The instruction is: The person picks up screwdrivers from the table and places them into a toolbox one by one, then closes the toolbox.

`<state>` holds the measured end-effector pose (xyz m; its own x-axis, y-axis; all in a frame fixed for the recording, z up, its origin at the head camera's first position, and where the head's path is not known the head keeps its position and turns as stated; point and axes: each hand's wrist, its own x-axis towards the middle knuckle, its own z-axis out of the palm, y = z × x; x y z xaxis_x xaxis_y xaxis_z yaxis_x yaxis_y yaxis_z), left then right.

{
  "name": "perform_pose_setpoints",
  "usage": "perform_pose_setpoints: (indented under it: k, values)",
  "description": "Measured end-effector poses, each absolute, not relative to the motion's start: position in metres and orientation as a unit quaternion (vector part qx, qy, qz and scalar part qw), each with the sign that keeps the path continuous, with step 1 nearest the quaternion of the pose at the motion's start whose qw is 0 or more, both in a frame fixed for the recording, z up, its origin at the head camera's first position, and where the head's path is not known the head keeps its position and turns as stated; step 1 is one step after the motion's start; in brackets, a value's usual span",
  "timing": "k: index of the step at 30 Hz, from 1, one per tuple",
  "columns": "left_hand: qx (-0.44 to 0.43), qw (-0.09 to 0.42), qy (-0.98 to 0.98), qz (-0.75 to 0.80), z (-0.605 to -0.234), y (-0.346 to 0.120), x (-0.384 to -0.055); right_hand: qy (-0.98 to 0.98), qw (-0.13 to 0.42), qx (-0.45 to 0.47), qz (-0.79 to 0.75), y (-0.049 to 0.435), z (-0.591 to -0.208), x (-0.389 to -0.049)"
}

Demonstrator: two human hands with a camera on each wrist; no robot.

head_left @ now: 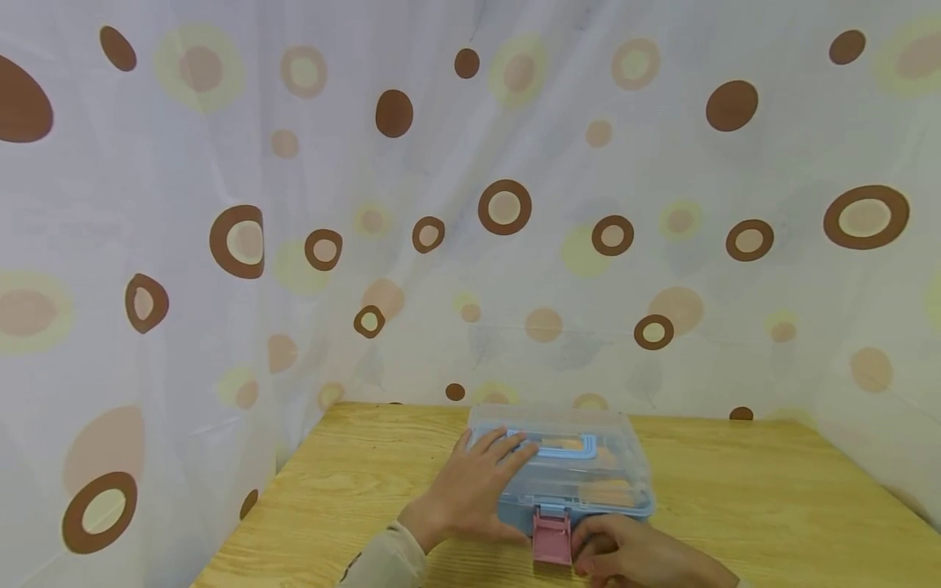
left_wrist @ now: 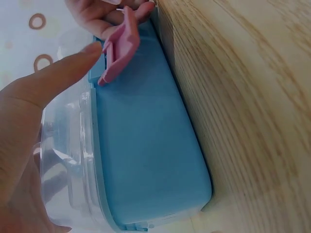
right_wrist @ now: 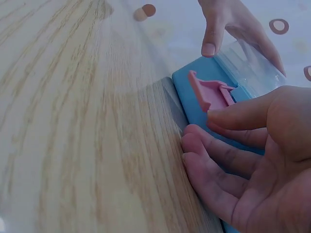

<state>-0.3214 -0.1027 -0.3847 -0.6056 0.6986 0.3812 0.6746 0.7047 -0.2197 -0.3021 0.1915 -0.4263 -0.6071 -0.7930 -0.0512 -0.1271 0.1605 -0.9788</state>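
A clear-lidded storage box (head_left: 515,516) with a light blue base sits on the table, its lid down. On its front a pink latch (head_left: 551,541) is swung outward from the lid's edge. My left hand (head_left: 474,490) lies over the left part of the lid with fingers spread, its thumb pointing toward the latch. My right hand (head_left: 632,551) is at the right side of the latch; in the right wrist view its thumb and index finger pinch the corner of the pink latch (right_wrist: 214,94). The other fingers bend close by the blue base (right_wrist: 194,77), near the tabletop.
A light blue carry handle (head_left: 588,447) lies flat on the lid. Pale orange shapes (head_left: 606,492) show through the clear plastic. The wood-grain table (head_left: 772,506) extends to both sides of the box, and a dotted curtain (head_left: 559,269) hangs behind and beside it.
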Motion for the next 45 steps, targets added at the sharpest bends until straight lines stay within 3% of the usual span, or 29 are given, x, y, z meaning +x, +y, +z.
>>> perform_pose_setpoints:
  k: [10,17,23,31,39,45]
  values:
    - [-0.384,0.209,-0.899,0.008,-0.3837,-0.1030,-0.3195,0.694,0.288,-0.347,-0.561,0.1870,-0.4276,-0.3036]
    - [-0.383,0.227,-0.895,0.009,-0.3858,-0.1025,-0.3193,0.685,0.299,-0.327,-0.579,0.1847,-0.4274,-0.3026]
    - [-0.381,0.234,-0.894,0.013,-0.3865,-0.1016,-0.3193,0.703,0.277,-0.329,-0.566,0.1846,-0.4269,-0.3020]
    - [-0.377,0.222,-0.899,-0.002,-0.3863,-0.1017,-0.3197,0.685,0.291,-0.336,-0.578,0.1864,-0.4273,-0.3033]
    - [-0.379,0.213,-0.901,-0.013,-0.3859,-0.1029,-0.3201,0.707,0.272,-0.334,-0.561,0.1829,-0.4262,-0.3017]
    - [-0.382,0.209,-0.900,-0.018,-0.3842,-0.1027,-0.3196,0.696,0.291,-0.303,-0.583,0.1821,-0.4262,-0.2983]
